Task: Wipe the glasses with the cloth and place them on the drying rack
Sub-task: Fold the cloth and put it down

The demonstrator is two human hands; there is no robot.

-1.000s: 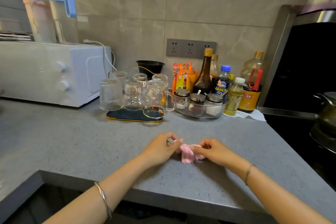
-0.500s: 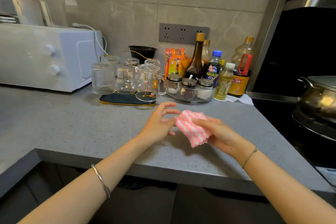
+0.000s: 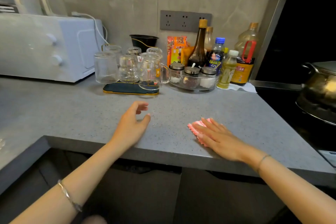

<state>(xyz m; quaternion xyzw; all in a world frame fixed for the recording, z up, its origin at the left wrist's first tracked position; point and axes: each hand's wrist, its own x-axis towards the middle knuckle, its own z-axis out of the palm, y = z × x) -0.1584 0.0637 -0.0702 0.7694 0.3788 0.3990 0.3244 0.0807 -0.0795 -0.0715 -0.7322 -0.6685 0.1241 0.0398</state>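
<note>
Several clear glasses stand upside down on a dark gold-rimmed drying rack (image 3: 125, 90) at the back of the grey counter (image 3: 72, 114): a ribbed glass (image 3: 105, 67) on the left, a handled glass mug (image 3: 151, 71) on the right, others behind them. A pink-and-white striped cloth (image 3: 195, 126) lies on the counter near the front edge. My right hand (image 3: 218, 138) rests flat on top of it, fingers stretched out, covering most of it. My left hand (image 3: 132, 123) hovers over the counter to the left, fingers curled loosely apart, holding nothing.
A white oven (image 3: 45, 47) stands at the back left. Right of the rack sit a clear bowl of lidded jars (image 3: 192, 81), several sauce and oil bottles (image 3: 199, 47) and a black bowl (image 3: 144, 41). A pot (image 3: 321, 85) sits on the stove at far right.
My right hand has lowered the cloth from the air onto the counter and flattened on it. My left hand has let go of the cloth and moved left, apart from it.
</note>
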